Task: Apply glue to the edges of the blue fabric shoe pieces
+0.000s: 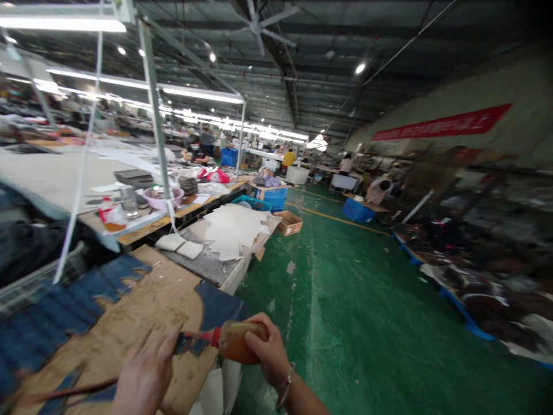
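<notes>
My right hand (270, 349) is wrapped round a glue bottle (241, 342), a see-through squeeze bottle of amber liquid tipped on its side. Its red nozzle (207, 336) points left, at a small dark blue denim piece (184, 343). By that piece is my left hand (149, 366), slightly blurred, its fingers stretched out over the brown work board (151, 300). Whether the fingertips press on the denim is unclear. A thin brown strip (82, 390) runs leftward from beside my left hand. Blue denim pieces (73, 305) lie overlapped in a row along the board's left side.
Beyond the board, a grey surface carries white sheets (235, 227). On the table at left are a red-and-white bottle (111, 214) and a pink basin (163, 197). A metal post (153, 104) rises there. Green floor (337, 300) lies to the right, with a cardboard box (288, 222).
</notes>
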Motion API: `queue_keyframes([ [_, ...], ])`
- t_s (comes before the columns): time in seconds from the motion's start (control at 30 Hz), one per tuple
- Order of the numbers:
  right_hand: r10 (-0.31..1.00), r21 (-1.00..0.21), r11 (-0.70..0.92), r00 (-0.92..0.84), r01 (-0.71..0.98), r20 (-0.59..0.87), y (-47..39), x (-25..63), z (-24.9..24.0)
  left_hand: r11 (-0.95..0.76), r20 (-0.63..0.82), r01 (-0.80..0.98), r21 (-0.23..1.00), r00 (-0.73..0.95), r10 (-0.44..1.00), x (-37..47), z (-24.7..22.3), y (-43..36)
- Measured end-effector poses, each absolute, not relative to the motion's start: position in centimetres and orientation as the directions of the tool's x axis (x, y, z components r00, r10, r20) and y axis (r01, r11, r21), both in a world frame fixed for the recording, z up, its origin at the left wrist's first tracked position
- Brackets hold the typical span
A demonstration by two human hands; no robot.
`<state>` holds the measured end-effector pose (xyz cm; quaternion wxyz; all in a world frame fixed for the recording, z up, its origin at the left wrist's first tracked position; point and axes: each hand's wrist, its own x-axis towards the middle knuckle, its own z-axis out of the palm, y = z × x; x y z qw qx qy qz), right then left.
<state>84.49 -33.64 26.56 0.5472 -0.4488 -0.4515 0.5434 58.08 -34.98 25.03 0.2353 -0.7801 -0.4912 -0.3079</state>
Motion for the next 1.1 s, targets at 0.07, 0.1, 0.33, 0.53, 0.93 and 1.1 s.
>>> queue_keyframes([
  [0.07, 0.998, -0.979, -0.038, -0.065, -0.199, -0.026, -34.4, 84.9, 26.3, -0.372, 0.675, 0.924, -0.089, 0.331, 0.660, 59.0, 26.2, -35.6],
  [0.1, 0.994, -0.976, -0.064, -0.101, -0.208, -0.044, -34.7, 85.2, 26.2, -0.360, 0.655, 0.929, -0.088, 0.326, 0.682, 59.4, 26.6, -35.8],
  [0.33, 0.975, -0.944, -0.181, -0.174, -0.276, -0.136, -35.3, 86.6, 25.7, -0.335, 0.583, 0.940, -0.066, 0.309, 0.752, 60.8, 26.7, -36.3],
  [0.53, 0.975, -0.927, -0.203, 0.020, -0.315, -0.220, -34.0, 86.8, 23.6, -0.359, 0.596, 0.933, -0.033, 0.307, 0.742, 61.2, 25.2, -35.9],
  [0.93, 0.966, -0.971, -0.238, 0.098, -0.016, -0.239, -33.3, 91.9, 19.2, -0.196, 0.249, 0.937, 0.290, 0.124, 0.960, 66.4, 18.3, -33.4],
  [1.1, 0.874, -0.929, -0.364, 0.322, -0.061, -0.363, -31.5, 97.3, 14.9, 0.129, -0.063, 0.711, 0.691, -0.119, 0.991, 69.8, 17.0, -30.3],
])
